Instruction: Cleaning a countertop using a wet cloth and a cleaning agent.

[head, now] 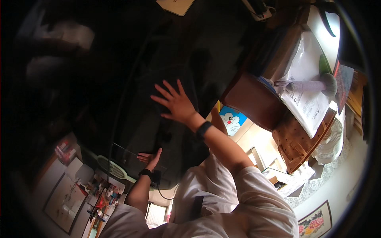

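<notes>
Both of my hands are over a large, very dark surface point(169, 65). My right hand point(174, 102) has its fingers spread and holds nothing; whether it touches the surface cannot be told. Lower left, my left hand point(151, 159) is also empty, its thumb apart from its fingers. A black band point(204, 129) is around the right wrist and a dark watch or band point(146, 172) around the left. Near the left forearm lies a pale green racket-shaped object point(111, 167). A pale flat object point(176, 6) with a rounded corner shows at the top edge.
At right are a dark red-brown panel point(253, 101), a printed white plastic packet point(309, 110), a lilac-handled tool with a round grey head point(309, 86), a perforated brown piece point(290, 142) and a white fan point(332, 142). A blue cartoon picture point(233, 119) is behind my right arm. Small items point(110, 193) crowd the lower left.
</notes>
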{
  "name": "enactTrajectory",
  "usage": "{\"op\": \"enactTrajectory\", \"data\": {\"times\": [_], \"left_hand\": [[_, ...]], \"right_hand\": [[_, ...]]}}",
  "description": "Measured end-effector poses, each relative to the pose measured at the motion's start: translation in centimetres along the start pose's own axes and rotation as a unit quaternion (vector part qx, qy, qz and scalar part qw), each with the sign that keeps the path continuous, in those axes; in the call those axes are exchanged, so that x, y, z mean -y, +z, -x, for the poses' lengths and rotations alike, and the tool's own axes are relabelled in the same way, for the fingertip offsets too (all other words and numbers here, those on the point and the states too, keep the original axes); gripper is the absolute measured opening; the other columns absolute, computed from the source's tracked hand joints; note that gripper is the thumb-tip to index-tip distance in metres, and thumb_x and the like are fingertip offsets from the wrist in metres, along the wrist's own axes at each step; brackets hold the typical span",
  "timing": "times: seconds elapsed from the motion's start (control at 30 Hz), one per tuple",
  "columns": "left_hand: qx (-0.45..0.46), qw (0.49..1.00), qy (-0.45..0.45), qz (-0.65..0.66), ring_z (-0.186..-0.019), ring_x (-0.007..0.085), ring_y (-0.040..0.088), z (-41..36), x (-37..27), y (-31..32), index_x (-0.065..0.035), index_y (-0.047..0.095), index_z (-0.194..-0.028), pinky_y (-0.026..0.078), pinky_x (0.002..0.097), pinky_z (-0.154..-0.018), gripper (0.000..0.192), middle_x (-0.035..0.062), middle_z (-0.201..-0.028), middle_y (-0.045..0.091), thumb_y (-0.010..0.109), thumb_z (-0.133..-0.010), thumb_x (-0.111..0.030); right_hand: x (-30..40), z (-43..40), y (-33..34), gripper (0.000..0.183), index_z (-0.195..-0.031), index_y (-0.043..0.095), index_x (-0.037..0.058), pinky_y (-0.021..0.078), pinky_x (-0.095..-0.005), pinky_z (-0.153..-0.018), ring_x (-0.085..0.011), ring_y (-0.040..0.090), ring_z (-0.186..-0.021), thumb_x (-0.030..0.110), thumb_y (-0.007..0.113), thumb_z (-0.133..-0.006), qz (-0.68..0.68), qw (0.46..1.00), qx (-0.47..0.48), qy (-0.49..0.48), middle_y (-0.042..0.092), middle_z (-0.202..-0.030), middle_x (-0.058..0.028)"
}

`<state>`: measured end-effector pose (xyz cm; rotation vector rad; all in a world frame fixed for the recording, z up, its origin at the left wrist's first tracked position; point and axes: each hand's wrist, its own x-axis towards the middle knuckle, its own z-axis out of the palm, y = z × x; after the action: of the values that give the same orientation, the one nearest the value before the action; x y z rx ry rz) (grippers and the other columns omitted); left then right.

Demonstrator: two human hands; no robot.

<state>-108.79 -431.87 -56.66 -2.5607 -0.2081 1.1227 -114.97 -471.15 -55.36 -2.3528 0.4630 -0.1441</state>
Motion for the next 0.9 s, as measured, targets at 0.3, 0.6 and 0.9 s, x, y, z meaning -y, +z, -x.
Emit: {"op": "enactTrajectory", "data": {"times": [0.3, 0.6, 0.9], "left_hand": [[0.040, 0.999, -0.009, 0.027, -0.139, 0.0477, -0.019, 1.6, -2.2, -1.1, 0.0096, -0.020, -0.141, -0.001, 0.0537, -0.115, 0.150, 0.0342, -0.147, -0.025, 0.056, -0.058, -0.089], [0.048, 0.997, -0.017, 0.061, -0.138, 0.0466, -0.023, 2.1, -2.2, -1.2, 0.0057, -0.028, -0.139, -0.002, 0.0540, -0.115, 0.154, 0.0319, -0.146, -0.030, 0.064, -0.055, -0.085], [0.019, 0.998, -0.002, 0.057, -0.140, 0.0475, -0.018, 2.4, -2.5, -0.8, 0.0069, -0.017, -0.144, 0.001, 0.0559, -0.115, 0.151, 0.0317, -0.149, -0.023, 0.049, -0.054, -0.095]], "right_hand": [[-3.6, -8.4, -1.0, 0.073, -0.142, 0.041, 0.0326, 0.0019, -0.0610, -0.114, -0.0290, 0.014, -0.145, 0.064, 0.060, -0.078, 0.120, 0.992, -0.016, -0.021, 0.025, -0.155, -0.0024], [-6.3, -4.3, -3.4, 0.074, -0.142, 0.041, 0.0317, 0.0085, -0.0613, -0.113, -0.0295, 0.019, -0.144, 0.060, 0.062, -0.077, 0.091, 0.994, -0.059, 0.004, 0.028, -0.154, -0.0045], [-14.6, -2.4, -9.1, 0.075, -0.144, 0.037, 0.0332, 0.0110, -0.0655, -0.110, -0.0326, 0.021, -0.143, 0.063, 0.059, -0.078, 0.208, 0.960, -0.152, 0.109, 0.027, -0.154, -0.0063]]}}
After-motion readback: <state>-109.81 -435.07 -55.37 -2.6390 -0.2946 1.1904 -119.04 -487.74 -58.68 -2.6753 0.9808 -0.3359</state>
